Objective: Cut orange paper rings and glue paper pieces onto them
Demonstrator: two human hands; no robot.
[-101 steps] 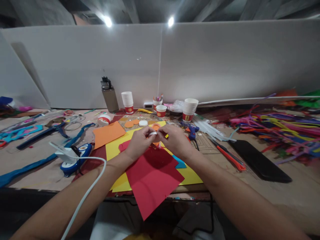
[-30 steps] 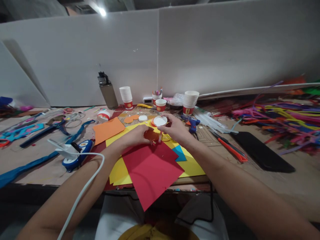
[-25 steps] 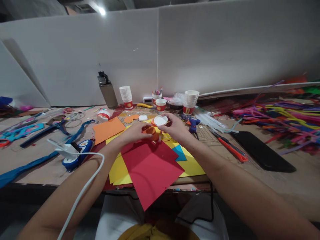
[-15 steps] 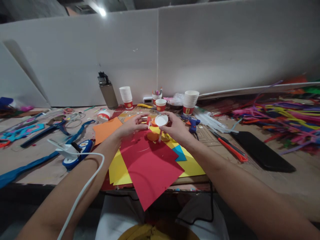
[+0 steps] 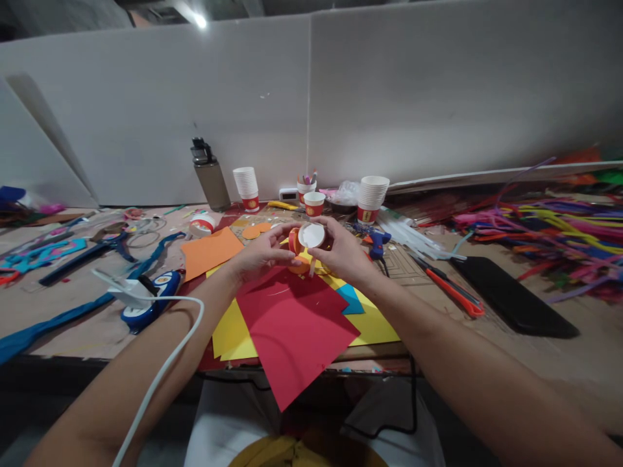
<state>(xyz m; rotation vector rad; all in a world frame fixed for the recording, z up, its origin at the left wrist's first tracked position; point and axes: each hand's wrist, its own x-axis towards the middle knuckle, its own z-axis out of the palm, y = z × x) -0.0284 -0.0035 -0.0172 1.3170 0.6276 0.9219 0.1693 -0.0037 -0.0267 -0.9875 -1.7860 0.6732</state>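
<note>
My right hand (image 5: 343,250) closes round the side of a paper cup (image 5: 312,235), whose round white end faces me. From the left, my left hand (image 5: 267,251) pinches a small red-and-orange paper piece (image 5: 294,240) against the cup's side. Orange rounded paper (image 5: 300,264) shows just beneath the cup, with a thin pale strip hanging beside it. Below both hands lies a red paper sheet (image 5: 296,331), over yellow sheets (image 5: 236,334). Fingers hide part of the cup and of the small piece.
Orange sheets (image 5: 209,251) lie left of my hands. A blue glue gun (image 5: 377,243), a red-handled cutter (image 5: 455,292) and a black phone-like slab (image 5: 516,295) are on the right. Stacked cups (image 5: 372,194) and a bottle (image 5: 211,181) stand behind. A white cable (image 5: 170,357) crosses my left forearm.
My left hand has moved right and slightly down, bringing the small red piece up against the cup. Orange rounded shapes behind the left hand now show. The right hand has barely moved.
</note>
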